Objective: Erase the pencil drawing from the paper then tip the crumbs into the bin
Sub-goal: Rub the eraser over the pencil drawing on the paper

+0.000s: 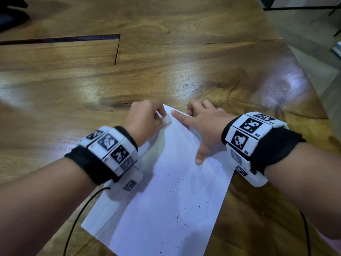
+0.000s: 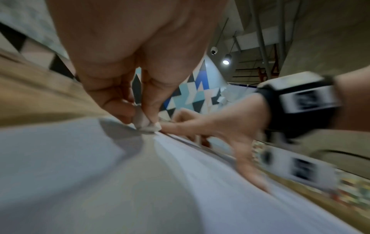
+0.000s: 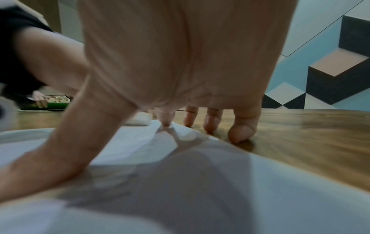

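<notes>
Crumbs point(image 1: 173, 217) dot paper point(image 1: 166, 191) on desk point(image 1: 166, 71). Left hand point(image 1: 144, 119) fingers pinch eraser point(image 1: 167, 120) at far corner. Right hand point(image 1: 204, 124) fingers spread, pressing paper flat.

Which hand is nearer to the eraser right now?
Left. The left hand pinches the eraser against the paper's far corner; the right hand presses the paper just beside it, not touching the eraser.

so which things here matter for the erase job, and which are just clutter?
Job:
paper
eraser, pinched in left hand
crumbs on paper
right hand, pressing paper flat

Clutter:
table
chair legs

No bin visible.
</notes>
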Demonstrator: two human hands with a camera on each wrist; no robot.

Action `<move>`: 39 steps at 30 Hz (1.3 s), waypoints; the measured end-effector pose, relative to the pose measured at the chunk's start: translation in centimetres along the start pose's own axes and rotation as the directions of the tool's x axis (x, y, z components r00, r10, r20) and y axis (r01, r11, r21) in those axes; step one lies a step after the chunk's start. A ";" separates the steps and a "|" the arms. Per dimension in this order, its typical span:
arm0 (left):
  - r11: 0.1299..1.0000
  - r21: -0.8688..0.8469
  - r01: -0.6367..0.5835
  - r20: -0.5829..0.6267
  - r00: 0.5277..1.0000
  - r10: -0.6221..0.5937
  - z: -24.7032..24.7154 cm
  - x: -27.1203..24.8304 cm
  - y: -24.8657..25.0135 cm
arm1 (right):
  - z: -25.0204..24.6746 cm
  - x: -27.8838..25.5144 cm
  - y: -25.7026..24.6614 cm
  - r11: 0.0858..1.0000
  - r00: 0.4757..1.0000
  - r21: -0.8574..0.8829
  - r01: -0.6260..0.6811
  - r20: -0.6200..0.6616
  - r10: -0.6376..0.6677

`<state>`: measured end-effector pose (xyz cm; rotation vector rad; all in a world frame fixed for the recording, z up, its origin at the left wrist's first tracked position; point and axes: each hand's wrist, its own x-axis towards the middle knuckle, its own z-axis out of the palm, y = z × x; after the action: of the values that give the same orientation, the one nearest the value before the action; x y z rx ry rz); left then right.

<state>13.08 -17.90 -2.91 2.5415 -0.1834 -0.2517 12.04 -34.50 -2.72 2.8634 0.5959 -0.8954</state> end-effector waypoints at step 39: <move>1.000 0.002 -0.028 0.038 0.999 0.028 -0.3 0.0 0.0 | -0.2 0.0 0.0 1.000 1.000 0.000 -0.021 0.012 0.021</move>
<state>13.12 -17.74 -2.62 2.5360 -0.2334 -0.2891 12.11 -34.43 -2.53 2.8573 0.5638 -0.9091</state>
